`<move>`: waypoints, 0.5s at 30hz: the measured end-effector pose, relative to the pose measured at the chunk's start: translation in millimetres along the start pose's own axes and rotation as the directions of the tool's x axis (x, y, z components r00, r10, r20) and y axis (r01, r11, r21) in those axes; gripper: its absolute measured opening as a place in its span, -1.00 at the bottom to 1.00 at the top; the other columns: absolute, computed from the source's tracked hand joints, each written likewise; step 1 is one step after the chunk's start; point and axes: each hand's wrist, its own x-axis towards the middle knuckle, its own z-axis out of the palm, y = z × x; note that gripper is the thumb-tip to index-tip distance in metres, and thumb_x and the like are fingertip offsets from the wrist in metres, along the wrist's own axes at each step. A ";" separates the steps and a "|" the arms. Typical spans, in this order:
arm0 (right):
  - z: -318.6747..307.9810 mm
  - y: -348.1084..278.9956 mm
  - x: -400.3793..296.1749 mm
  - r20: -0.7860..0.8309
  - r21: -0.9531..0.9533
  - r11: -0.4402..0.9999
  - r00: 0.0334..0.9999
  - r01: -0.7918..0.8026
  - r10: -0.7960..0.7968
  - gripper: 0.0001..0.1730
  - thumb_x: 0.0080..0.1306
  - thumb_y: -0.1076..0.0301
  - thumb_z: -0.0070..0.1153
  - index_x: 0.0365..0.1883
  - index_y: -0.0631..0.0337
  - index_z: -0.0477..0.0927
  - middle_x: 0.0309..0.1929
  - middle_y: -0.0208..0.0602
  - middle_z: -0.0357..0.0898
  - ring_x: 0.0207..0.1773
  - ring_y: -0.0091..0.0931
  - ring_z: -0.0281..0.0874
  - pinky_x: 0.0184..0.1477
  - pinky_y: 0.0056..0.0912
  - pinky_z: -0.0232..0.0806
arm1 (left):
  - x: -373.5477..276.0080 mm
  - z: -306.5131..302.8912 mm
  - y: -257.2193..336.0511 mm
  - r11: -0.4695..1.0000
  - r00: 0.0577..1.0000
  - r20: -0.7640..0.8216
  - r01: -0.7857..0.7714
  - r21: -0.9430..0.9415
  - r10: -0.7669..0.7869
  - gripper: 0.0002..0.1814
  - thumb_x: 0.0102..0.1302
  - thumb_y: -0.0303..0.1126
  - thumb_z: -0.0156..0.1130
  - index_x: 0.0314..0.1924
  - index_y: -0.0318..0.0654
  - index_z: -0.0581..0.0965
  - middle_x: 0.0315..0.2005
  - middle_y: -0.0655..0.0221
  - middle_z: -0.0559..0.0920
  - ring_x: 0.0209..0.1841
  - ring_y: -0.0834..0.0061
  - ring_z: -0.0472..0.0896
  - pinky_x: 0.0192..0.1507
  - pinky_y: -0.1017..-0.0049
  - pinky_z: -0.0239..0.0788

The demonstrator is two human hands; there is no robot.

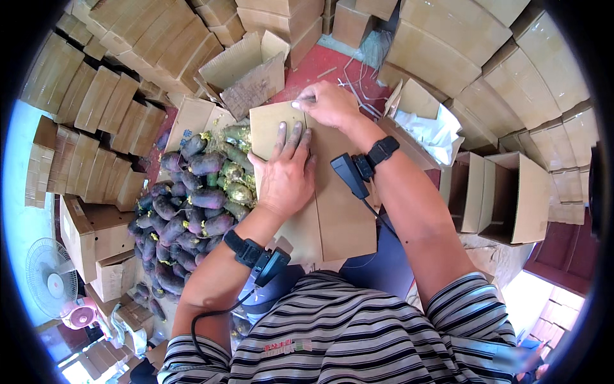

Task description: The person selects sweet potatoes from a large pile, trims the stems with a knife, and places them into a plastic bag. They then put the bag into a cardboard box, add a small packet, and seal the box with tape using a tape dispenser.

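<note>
A cardboard box (343,221) with its top flaps folded down lies in front of me, a seam running along its top. My left hand (288,168) rests flat on the left flap, fingers spread. At the far end of the seam is my right hand (328,103), its thumb and fingers pinched together; a small dark thing shows at the fingertips, too little of it to name. Left of the box lies a large heap of dark purple radishes (206,198), with greenish ones (240,192) against the box's side.
An open carton (254,86) stands beyond the heap. To the right are a carton with white plastic (427,129) and empty open cartons (527,201). Loose straps (357,86) lie on the red floor. Stacked boxes (441,38) line the walls; a fan (52,278) stands at left.
</note>
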 end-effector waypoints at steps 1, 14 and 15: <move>-1.2 -1.0 -2.1 0.008 -0.006 1.000 1.000 -0.004 0.004 -0.64 0.15 -0.07 0.14 -0.22 -0.08 0.69 -0.18 -0.28 0.65 -0.08 -0.28 0.59 -0.07 -0.20 0.40 | 0.5 0.3 0.3 1.000 1.000 0.012 0.004 0.018 -0.004 -0.50 0.26 -0.27 0.08 0.21 -0.12 0.38 0.28 0.30 0.34 0.38 0.24 0.18 0.05 -0.49 -0.17; -47.9 253.7 -163.9 0.211 0.409 0.861 0.949 -0.303 0.233 -0.65 0.35 0.14 -0.02 -0.14 0.27 0.55 -0.20 -0.19 0.61 -0.16 -0.40 0.55 -0.11 -0.35 0.39 | 9.2 19.4 -1.7 0.991 0.998 -0.028 -0.047 0.123 0.051 -0.55 0.32 -0.19 0.03 0.20 -0.01 0.44 0.25 0.40 0.39 0.36 0.28 0.22 0.05 -0.47 -0.10; -19.9 275.5 -186.7 0.241 0.093 0.959 0.941 -0.267 0.239 -0.69 0.32 0.22 -0.05 -0.14 0.27 0.55 -0.20 -0.06 0.59 -0.15 -0.25 0.54 -0.11 -0.24 0.39 | 6.9 18.3 -2.3 0.989 0.999 -0.020 -0.043 0.145 0.047 -0.55 0.32 -0.19 0.03 0.20 -0.02 0.44 0.26 0.40 0.38 0.37 0.28 0.22 0.05 -0.48 -0.11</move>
